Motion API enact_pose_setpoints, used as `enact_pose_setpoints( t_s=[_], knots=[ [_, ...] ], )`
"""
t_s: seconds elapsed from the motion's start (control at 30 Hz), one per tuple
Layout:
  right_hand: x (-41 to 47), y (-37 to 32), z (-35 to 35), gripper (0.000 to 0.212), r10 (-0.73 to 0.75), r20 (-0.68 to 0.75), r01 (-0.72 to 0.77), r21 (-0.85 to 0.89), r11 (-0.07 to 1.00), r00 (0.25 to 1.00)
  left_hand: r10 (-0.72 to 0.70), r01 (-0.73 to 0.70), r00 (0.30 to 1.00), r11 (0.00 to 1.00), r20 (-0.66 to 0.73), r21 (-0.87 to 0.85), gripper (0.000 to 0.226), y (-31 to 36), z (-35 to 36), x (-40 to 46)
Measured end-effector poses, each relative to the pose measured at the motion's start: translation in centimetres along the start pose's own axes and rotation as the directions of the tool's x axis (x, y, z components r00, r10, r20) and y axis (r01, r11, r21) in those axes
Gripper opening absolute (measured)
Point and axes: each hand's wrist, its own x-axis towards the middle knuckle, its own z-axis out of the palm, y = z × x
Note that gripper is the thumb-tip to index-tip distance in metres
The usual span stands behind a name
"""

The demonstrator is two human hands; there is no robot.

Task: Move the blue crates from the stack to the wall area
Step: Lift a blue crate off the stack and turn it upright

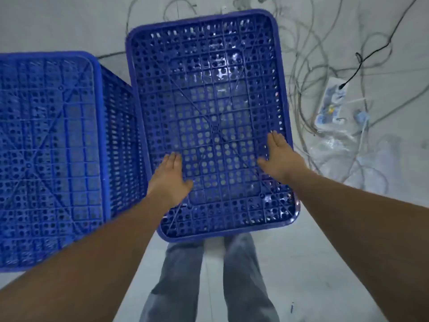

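A blue crate stands upside down on the pale floor, touching the left side of the middle crate, which is also upside down. On the middle crate's perforated base, the left hand lies flat with fingers straight near its left edge, and the right hand lies flat, fingers straight, by its right edge. Right of the middle crate, tangled cables and a power strip lie on the floor.

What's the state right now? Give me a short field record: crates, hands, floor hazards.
crate in hand: blue crate, upturned base toward the camera
left hand: open, flat on that base
right hand: open, flat on that base
second crate: left, also base up, side by side
floor hazards: loose cables, power strip on the right
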Motion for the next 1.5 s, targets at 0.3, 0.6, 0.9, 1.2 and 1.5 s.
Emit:
enact_pose_setpoints(
  t_s=[0.3, 0.6, 0.9, 1.2, 1.5],
  knots=[
    [4.1, 5.3, 0.0, 0.076, 0.183, -0.039, -0.152, 0.403, 0.902, 0.982, -0.203, 0.184, 0.971, 0.971, -0.124, -0.152, 0.083, 6.4, 1.6, 5.4],
    [6.0, 5.5, 1.0, 0.026, 0.308, -0.026, -0.107, 0.907, 0.408, 0.951, -0.369, 0.308, 0.925, 0.866, -0.088, -0.394, 0.082, 9.5, 1.4, 6.6],
    [5.1, 6.9, 1.4, 0.014, 0.304, -0.002, -0.086, 0.957, 0.276, 0.953, -0.336, 0.279, 0.937, 0.883, -0.094, -0.377, 0.079, 9.1, 1.1, 5.9],
    [5.0, 6.7, 2.0, 0.011, 0.322, -0.133, -0.027, 0.894, 0.448, 0.937, -0.293, 0.245, 0.949, 0.918, -0.117, -0.311, 0.08, 7.7, 1.6, 5.6],
    [3.5, 3.7, -0.2, 0.007, 0.224, -0.313, 0.16, 0.841, 0.517, 0.923, -0.351, 0.276, 0.925, 0.884, -0.147, -0.378, 0.078, 5.9, -0.2, 5.5]
  ],
)
